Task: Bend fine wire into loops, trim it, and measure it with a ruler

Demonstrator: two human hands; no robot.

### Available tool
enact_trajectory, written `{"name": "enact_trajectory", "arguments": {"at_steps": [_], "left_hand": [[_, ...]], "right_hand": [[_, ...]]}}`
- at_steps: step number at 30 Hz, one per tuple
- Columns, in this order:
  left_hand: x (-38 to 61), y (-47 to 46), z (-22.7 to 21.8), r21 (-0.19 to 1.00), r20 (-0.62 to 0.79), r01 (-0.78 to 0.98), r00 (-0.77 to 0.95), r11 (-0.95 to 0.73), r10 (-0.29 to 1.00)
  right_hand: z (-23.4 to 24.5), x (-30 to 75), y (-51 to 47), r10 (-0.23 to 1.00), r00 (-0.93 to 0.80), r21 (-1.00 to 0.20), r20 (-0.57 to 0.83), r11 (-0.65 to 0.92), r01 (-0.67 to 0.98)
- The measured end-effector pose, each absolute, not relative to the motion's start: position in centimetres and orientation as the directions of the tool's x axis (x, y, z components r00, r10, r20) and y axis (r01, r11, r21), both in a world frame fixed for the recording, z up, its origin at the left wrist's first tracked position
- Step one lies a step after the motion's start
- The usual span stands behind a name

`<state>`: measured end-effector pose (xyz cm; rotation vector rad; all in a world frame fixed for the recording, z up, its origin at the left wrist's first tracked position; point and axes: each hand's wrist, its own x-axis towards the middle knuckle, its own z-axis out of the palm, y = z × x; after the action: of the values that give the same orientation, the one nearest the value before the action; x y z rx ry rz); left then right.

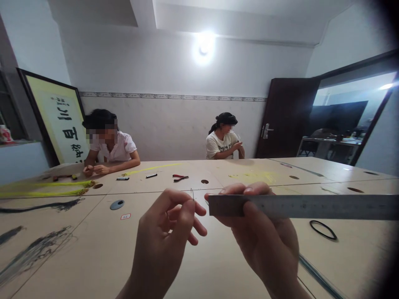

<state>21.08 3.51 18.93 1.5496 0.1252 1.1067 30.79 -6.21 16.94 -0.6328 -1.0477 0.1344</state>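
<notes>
My left hand [171, 228] pinches a short, thin dark wire [192, 193] between thumb and index finger; its bent upper end sticks up above the fingertips. Beside it, my right hand [262, 232] is closed round the end of a metal ruler [311, 207], thumb in front and fingers behind. The ruler lies level and runs out of view to the right. A small gap separates the two hands, both raised above the table [193, 265]. A bit of thin line shows at the ruler's left end, but I cannot tell what it belongs to.
Red-handled pliers [181, 178] lie ahead. Bundles of dark wire [40, 253] and yellow strands [46, 189] spread at left. A black ring [323, 230] and another strand bundle [321, 276] lie at right. Two people [110, 145] sit across the table.
</notes>
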Motion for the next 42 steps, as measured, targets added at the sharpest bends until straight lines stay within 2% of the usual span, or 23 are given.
{"name": "enact_trajectory", "arguments": {"at_steps": [3, 8, 11, 13, 16, 18, 20, 26, 33, 38, 42], "left_hand": [[20.9, 3.9, 18.6, 0.774, 0.633, -0.475, 0.583, -0.418, 0.510], [21.0, 3.8, 17.7, 0.608, 0.774, -0.412, 0.497, -0.679, 0.392], [21.1, 3.7, 17.3, 0.446, 0.859, -0.378, 0.434, -0.812, 0.270], [21.0, 3.5, 17.2, 0.400, 0.882, -0.391, 0.410, -0.829, 0.232], [20.7, 3.2, 17.3, 0.511, 0.822, -0.380, 0.479, -0.771, 0.308], [20.4, 3.1, 17.5, 0.594, 0.758, -0.337, 0.540, -0.731, 0.367], [20.3, 3.2, 17.7, 0.614, 0.732, -0.309, 0.568, -0.726, 0.377], [20.4, 3.4, 18.0, 0.574, 0.755, -0.282, 0.545, -0.769, 0.364], [20.9, 3.4, 17.8, 0.517, 0.767, -0.272, 0.568, -0.812, 0.298], [21.0, 3.3, 17.5, 0.510, 0.767, -0.251, 0.566, -0.823, 0.302], [21.1, 3.6, 17.6, 0.468, 0.788, -0.245, 0.551, -0.849, 0.275]], "right_hand": [[16.9, 30.7, -6.4, 0.386, 0.533, -0.555, 0.753, 0.808, 0.198], [16.7, 31.5, -7.2, 0.534, 0.546, -0.643, 0.646, 0.766, 0.011], [16.7, 32.3, -7.5, 0.626, 0.522, -0.764, 0.579, 0.640, 0.080], [16.6, 32.4, -7.5, 0.677, 0.519, -0.835, 0.522, 0.529, 0.150], [16.4, 31.8, -7.3, 0.676, 0.557, -0.866, 0.483, 0.464, 0.187], [16.3, 31.3, -7.0, 0.650, 0.546, -0.843, 0.528, 0.479, 0.244], [16.2, 31.1, -6.8, 0.630, 0.519, -0.813, 0.578, 0.496, 0.303], [16.4, 30.6, -6.8, 0.636, 0.438, -0.771, 0.635, 0.559, 0.306], [17.0, 30.3, -7.1, 0.677, 0.450, -0.813, 0.582, 0.493, 0.311], [17.2, 30.3, -7.1, 0.637, 0.437, -0.766, 0.635, 0.448, 0.461], [17.3, 30.4, -7.1, 0.641, 0.453, -0.765, 0.620, 0.363, 0.532]]}}
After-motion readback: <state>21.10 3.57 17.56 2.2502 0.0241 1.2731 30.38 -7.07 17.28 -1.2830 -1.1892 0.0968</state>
